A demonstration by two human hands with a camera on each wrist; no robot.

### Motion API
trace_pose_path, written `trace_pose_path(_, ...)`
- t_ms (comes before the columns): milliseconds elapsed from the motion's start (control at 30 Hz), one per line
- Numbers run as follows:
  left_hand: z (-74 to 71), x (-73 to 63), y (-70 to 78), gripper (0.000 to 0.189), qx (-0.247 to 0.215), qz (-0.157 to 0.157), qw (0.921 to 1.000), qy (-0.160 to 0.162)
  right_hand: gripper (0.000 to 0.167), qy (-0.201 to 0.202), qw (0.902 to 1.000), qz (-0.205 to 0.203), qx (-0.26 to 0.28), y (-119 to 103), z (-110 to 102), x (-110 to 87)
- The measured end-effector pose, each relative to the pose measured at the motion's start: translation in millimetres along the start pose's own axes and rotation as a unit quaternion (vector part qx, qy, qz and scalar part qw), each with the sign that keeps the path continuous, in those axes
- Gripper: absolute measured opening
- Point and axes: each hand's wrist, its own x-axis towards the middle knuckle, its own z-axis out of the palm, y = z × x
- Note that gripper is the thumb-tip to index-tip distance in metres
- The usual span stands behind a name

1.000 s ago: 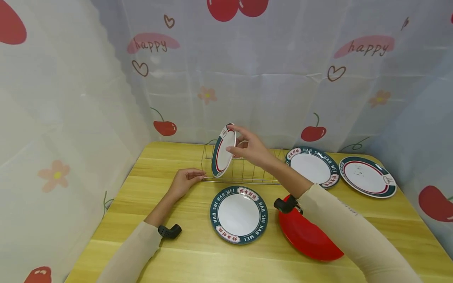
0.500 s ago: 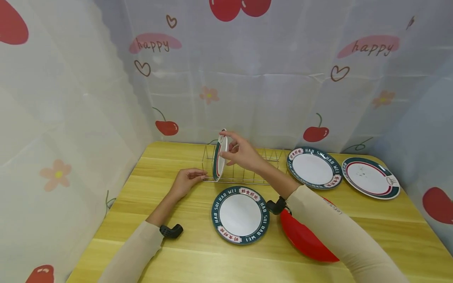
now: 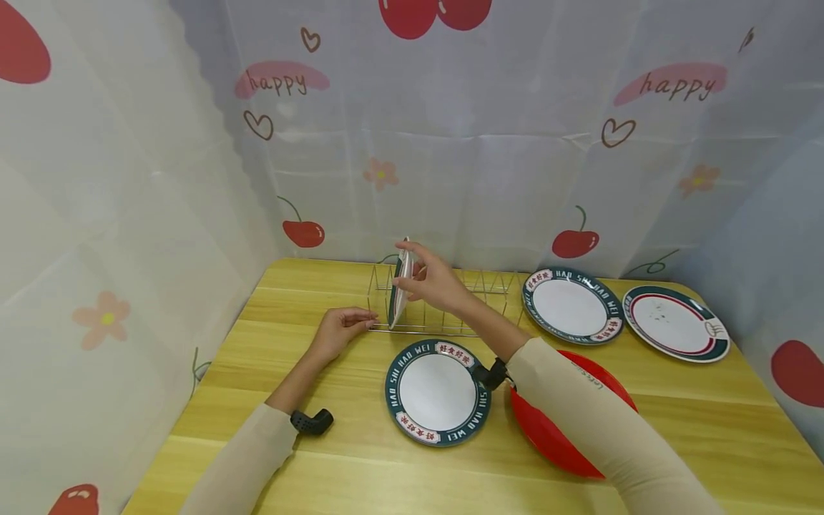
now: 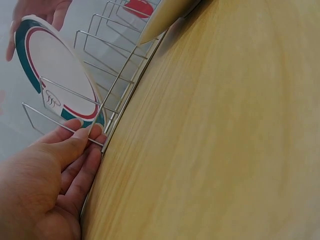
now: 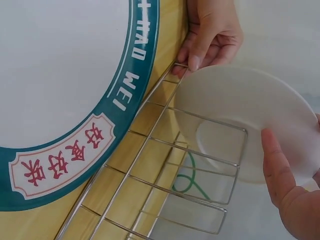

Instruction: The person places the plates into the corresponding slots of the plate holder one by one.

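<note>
My right hand (image 3: 438, 280) pinches a round plate (image 3: 400, 295) with a green rim and red ring, thumb on one face and fingers on the other. The plate stands nearly upright in the left end of a wire dish rack (image 3: 444, 332). Its printed face (image 4: 55, 60) shows in the left wrist view, and its plain white underside (image 5: 235, 95) in the right wrist view. At the rack's front left corner, my left hand (image 3: 337, 333) pinches the wire between thumb and fingers. The plate's lower edge is close to the left fingertips.
A green-rimmed plate (image 3: 438, 390) lies flat in front of the rack. Two more plates, one lettered (image 3: 569, 307) and one red-ringed (image 3: 672, 323), lie at the back right. A red round dish (image 3: 553, 436) sits partly under my right forearm. A printed curtain (image 3: 450, 179) hangs behind the table.
My right hand has moved left and slightly down, turning the plate from tilted to nearly edge-on and lowering it into the rack. The left hand has stayed on the rack corner.
</note>
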Motion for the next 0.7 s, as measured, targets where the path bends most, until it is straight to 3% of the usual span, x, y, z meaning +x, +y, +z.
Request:
trace_pose_path(233,1.5,-0.5,2.4,0.019,0.005,0.001,1.0000,0.000,0.076,-0.002,0.9999,0.003,-0.013,2,0,-0.5)
trace_pose_path(400,1.7,0.0,1.6,0.018,0.001,0.002,1.0000,-0.003,0.080,-0.022,0.9975,-0.004,-0.068,-1,-5,-6.1)
trace_pose_path(700,1.0,0.1,-1.5,0.017,-0.007,0.007,0.9999,0.003,0.083,-0.057,0.9942,-0.006,-0.091,-9,-24,-36.2)
